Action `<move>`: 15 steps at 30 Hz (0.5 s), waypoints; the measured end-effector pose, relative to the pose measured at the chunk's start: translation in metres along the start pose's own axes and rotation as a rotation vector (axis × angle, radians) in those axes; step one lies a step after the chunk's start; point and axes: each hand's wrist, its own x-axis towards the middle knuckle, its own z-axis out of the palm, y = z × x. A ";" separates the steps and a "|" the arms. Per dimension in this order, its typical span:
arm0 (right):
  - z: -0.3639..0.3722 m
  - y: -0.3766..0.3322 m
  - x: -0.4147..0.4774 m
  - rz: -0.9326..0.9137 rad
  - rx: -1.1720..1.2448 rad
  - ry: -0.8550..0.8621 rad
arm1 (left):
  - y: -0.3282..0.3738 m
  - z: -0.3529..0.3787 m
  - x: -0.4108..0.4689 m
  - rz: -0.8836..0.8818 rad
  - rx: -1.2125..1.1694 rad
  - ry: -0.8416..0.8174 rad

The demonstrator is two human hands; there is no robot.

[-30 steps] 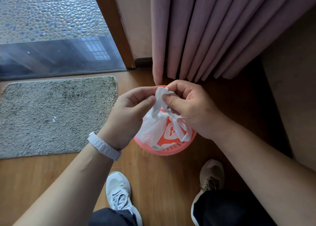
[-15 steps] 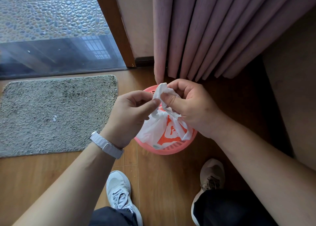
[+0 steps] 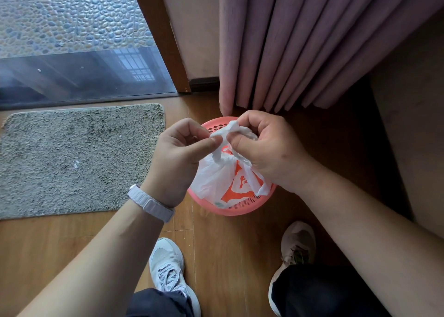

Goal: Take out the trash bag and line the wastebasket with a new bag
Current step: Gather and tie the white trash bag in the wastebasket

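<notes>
A pink perforated wastebasket (image 3: 242,210) stands on the wooden floor just below the curtain. In it sits a white plastic trash bag (image 3: 216,180) with an orange print, its top gathered into twisted handles above the rim. My left hand (image 3: 179,158) pinches one handle between thumb and fingers. My right hand (image 3: 266,148) grips the other handle, fingers curled round it. Both hands meet above the basket, where the handles cross. The bag's contents are hidden.
A grey shaggy mat (image 3: 79,158) lies left of the basket. Pink curtains (image 3: 312,43) hang behind it, with a wooden door frame (image 3: 163,40) and glass door at the back left. My two shoes (image 3: 168,264) stand close in front of the basket.
Both hands have shifted slightly on the bag's handles, and the left thumb now presses the twisted plastic closer to the right hand. The bag stays in the basket.
</notes>
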 end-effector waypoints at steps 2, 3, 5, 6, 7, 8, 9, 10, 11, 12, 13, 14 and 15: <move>0.000 0.000 0.000 -0.001 -0.004 0.005 | 0.001 0.000 0.000 0.008 -0.031 0.020; -0.001 0.000 0.000 0.003 -0.009 0.015 | 0.001 0.000 0.001 0.008 -0.045 0.034; -0.003 0.001 0.002 0.017 -0.027 0.044 | 0.003 -0.002 0.002 -0.005 -0.087 0.074; -0.004 0.002 0.002 0.024 -0.036 0.053 | 0.004 -0.003 0.003 -0.014 -0.107 0.090; -0.005 0.002 0.002 0.026 -0.041 0.056 | 0.004 -0.004 0.003 -0.020 -0.119 0.092; -0.005 0.001 0.002 0.024 -0.040 0.053 | 0.004 -0.004 0.004 -0.021 -0.126 0.082; -0.005 0.001 0.002 0.020 -0.031 0.047 | 0.004 -0.003 0.003 -0.022 -0.129 0.067; -0.004 0.000 0.001 0.017 -0.015 0.040 | 0.003 0.000 0.002 -0.017 -0.126 0.054; -0.004 -0.001 0.001 0.012 0.004 0.035 | 0.003 0.002 0.001 -0.004 -0.113 0.049; -0.004 -0.002 0.001 0.007 0.020 0.033 | 0.003 0.003 0.000 0.020 -0.092 0.047; -0.005 -0.002 0.002 0.000 0.029 0.031 | 0.003 0.004 -0.001 0.048 -0.074 0.040; -0.006 -0.002 0.002 -0.005 0.031 0.025 | 0.003 0.004 -0.001 0.071 -0.063 0.024; -0.007 -0.002 0.002 -0.008 0.029 0.013 | 0.003 0.004 -0.002 0.081 -0.053 -0.003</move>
